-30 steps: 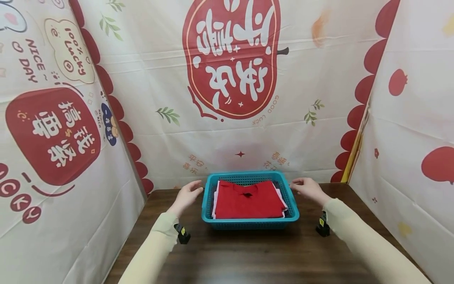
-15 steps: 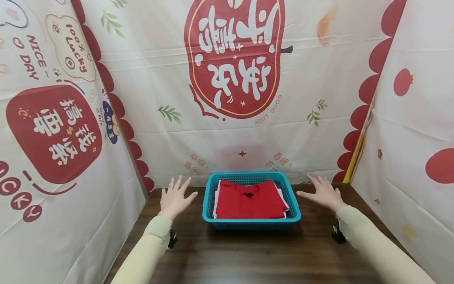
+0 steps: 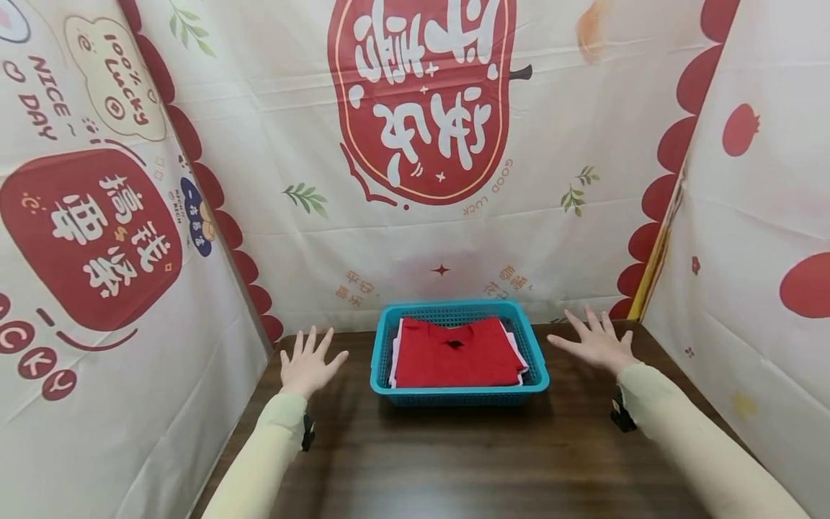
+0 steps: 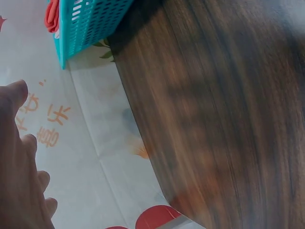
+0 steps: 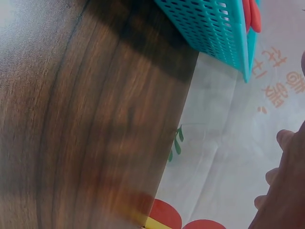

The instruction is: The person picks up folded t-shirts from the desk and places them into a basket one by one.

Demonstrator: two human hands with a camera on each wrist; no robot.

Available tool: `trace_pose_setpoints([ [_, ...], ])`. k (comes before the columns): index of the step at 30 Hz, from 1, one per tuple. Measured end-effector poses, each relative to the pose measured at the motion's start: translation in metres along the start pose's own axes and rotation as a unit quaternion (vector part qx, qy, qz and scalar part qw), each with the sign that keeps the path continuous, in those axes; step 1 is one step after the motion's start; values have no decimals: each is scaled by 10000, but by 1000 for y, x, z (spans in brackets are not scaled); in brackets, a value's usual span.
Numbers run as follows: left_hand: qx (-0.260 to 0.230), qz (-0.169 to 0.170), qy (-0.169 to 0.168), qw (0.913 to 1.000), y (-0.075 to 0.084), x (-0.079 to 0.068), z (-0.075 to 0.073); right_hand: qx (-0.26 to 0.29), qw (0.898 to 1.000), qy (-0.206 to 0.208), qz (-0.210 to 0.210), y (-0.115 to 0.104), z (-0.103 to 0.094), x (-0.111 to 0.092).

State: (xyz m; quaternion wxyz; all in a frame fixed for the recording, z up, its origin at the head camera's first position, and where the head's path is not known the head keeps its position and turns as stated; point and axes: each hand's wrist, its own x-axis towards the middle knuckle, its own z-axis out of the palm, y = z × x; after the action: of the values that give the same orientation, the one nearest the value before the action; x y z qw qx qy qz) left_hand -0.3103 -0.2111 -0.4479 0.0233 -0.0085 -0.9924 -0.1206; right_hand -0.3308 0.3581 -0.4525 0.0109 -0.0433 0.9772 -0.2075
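Note:
A teal plastic basket (image 3: 459,393) with perforated walls stands at the back of the table. Inside it lies a folded red garment (image 3: 447,364), with white cloth edges showing beneath; what else lies under it is hidden. To the basket's left, my left hand (image 3: 308,366) hovers with spread fingers, apart from the rim and holding nothing. On the other side, my right hand (image 3: 599,346) is likewise spread and apart from the basket. Both wrist views catch the basket's side wall, the left one (image 4: 97,26) and the right one (image 5: 209,28).
The brown wooden table (image 3: 467,461) runs up to a white printed cloth (image 3: 415,252) hanging behind it. More printed cloth hangs at the left (image 3: 149,389) and right (image 3: 765,346) sides. Each wrist wears a black device, such as the right one (image 3: 622,414).
Both hands have moved outward from beside the basket's rim, and their bent fingers have spread wide. The basket and the red garment have stayed in place on the table.

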Motion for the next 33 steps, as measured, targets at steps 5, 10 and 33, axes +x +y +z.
trace_pose_setpoints([
  [5, -70, -42, 57, 10000, -4, -2, 3, -50, 10000, 12, -12, 2, 1, -1],
  [10, -101, -93, 3, 9999, -6, -1, 6, -198, 9998, 47, -37, 0, 1, 1],
  [33, -84, -39, 121, 9999, -4, -1, 8, -203, 9991, 351, 95, 5, -1, 1],
])
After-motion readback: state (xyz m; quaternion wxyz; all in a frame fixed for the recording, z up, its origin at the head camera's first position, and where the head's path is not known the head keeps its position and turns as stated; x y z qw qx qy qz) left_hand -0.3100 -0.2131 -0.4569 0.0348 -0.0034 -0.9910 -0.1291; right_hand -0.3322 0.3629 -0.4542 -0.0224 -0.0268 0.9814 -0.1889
